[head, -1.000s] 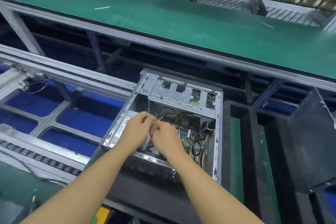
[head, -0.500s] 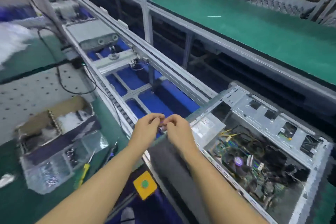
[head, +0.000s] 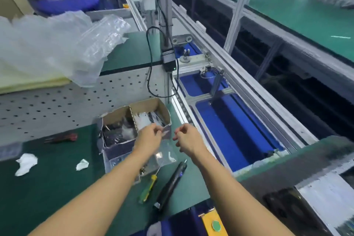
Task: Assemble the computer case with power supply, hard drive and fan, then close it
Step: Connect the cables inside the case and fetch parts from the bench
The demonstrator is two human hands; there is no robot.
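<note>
Head view. Pinching top edge of clear bag [head: 165,156] with left hand [head: 151,137], just in front of cardboard box [head: 116,119] on table [head: 47,188]. Noted right hand [head: 188,139] curled alongside; cannot tell whether holding anything. Noted computer case [head: 325,186] well apart at lower right, mostly out of frame, blurred. Risk: spilling bag contents if opened tilted or torn; losing small parts into conveyor [head: 226,126] beside.

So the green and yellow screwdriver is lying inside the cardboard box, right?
Not quite. The head view shows the screwdriver lying on the mat, outside the box, not inside it.
</note>
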